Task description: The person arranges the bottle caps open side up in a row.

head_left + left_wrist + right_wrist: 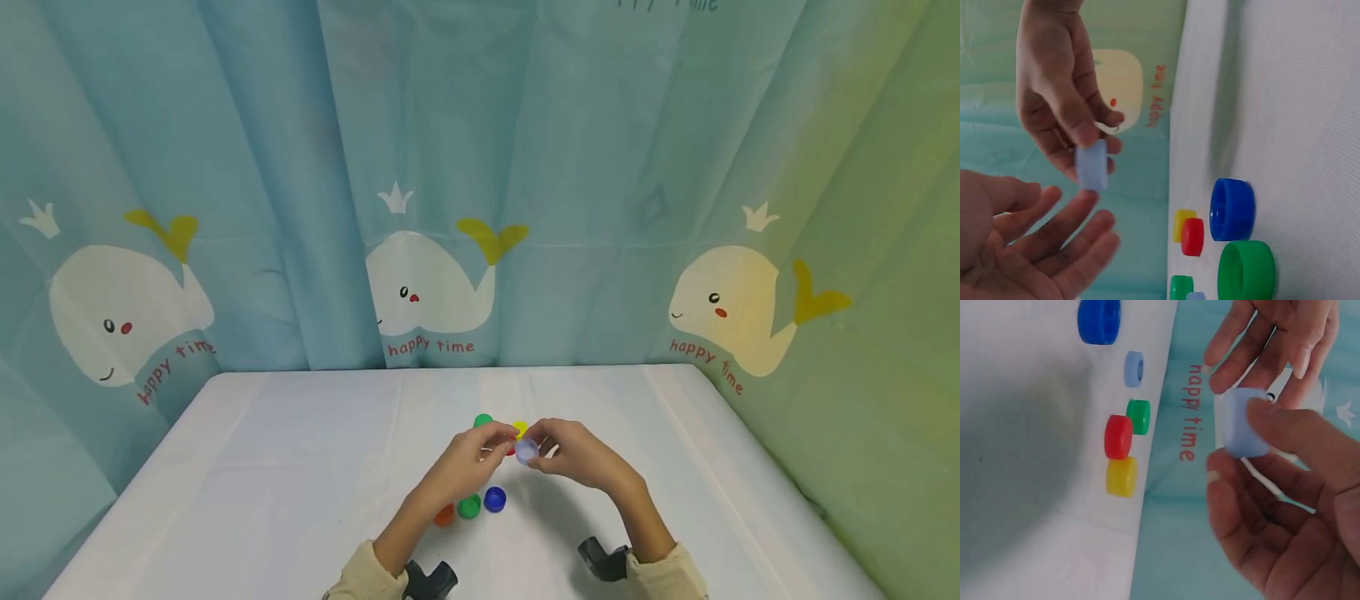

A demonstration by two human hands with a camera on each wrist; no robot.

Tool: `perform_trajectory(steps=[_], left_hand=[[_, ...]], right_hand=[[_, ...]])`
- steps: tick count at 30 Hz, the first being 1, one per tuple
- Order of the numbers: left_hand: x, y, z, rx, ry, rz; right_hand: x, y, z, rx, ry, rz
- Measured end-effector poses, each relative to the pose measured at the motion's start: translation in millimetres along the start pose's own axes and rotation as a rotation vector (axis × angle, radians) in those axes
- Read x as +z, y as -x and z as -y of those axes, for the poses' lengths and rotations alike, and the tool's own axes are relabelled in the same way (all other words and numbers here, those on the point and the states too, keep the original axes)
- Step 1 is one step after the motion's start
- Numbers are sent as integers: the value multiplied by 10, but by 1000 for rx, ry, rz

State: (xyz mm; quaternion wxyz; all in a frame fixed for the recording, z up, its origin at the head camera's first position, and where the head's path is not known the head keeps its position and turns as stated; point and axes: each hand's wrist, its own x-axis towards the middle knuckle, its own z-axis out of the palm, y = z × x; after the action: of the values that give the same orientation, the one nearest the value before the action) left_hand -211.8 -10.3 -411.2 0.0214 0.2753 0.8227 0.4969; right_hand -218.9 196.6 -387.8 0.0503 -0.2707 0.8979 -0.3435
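Below the grip, on the person's side, the blue cap (495, 499) and green cap (469, 506) stand hollow side up, with the orange cap (444, 515) under the left forearm; beyond it lie the yellow cap (521, 429) and red cap (512, 451). The right hand (573, 450) pinches a translucent cap (527, 451) between thumb and fingers above the table. The left hand (465, 462) reaches in, fingers loosely spread just beside it; contact is unclear. The cap's round face points up, its axis roughly upright.
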Motion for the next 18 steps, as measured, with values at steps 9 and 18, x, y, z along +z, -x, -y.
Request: perform_trajectory(steps=[9,18], left_hand=[[14,11,53,-20,-107,135],[62,53,79,-68,-134,267]], right_hand=[[98,-38,-41,4,104,67],[216,3,1,113,153,147]])
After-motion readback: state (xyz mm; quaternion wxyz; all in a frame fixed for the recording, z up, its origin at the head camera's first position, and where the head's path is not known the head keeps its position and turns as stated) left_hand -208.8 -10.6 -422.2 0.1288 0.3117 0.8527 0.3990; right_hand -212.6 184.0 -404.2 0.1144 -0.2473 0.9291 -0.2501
